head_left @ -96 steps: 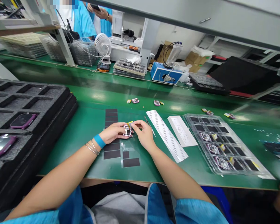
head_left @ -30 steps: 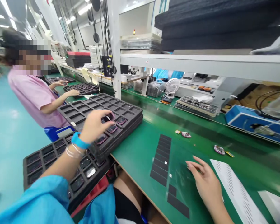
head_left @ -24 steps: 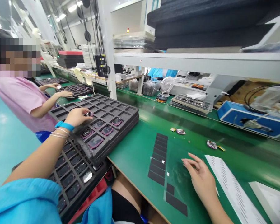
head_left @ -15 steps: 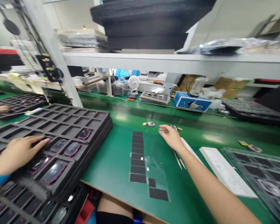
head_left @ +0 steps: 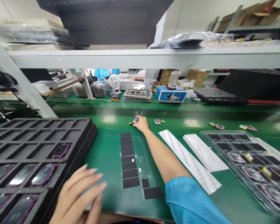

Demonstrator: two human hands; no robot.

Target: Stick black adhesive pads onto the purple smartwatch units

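Note:
My right hand (head_left: 142, 123) is stretched far forward over the green bench (head_left: 107, 146). Its fingers are closed on a small pink watch part with a yellow tab (head_left: 135, 120). My left hand (head_left: 80, 194) hovers low at the near edge, fingers straight and spread, holding nothing. It sits beside the black foam tray (head_left: 37, 137), whose near pockets hold several purple-rimmed watch faces (head_left: 60, 150). A clear strip of black rectangular pads (head_left: 129, 160) lies between my arms.
Two white paper strips (head_left: 189, 160) lie right of my arm. A clear plastic tray (head_left: 249, 161) with parts stands at the right. Loose watch parts (head_left: 157, 121) lie further back. A grey shelf (head_left: 154, 57) overhangs; a fan (head_left: 114, 82) and blue box (head_left: 174, 94) stand behind.
My left hand came off the foam tray and drew back toward me, empty. My right hand reached forward and closed on the pink part. The view swung right.

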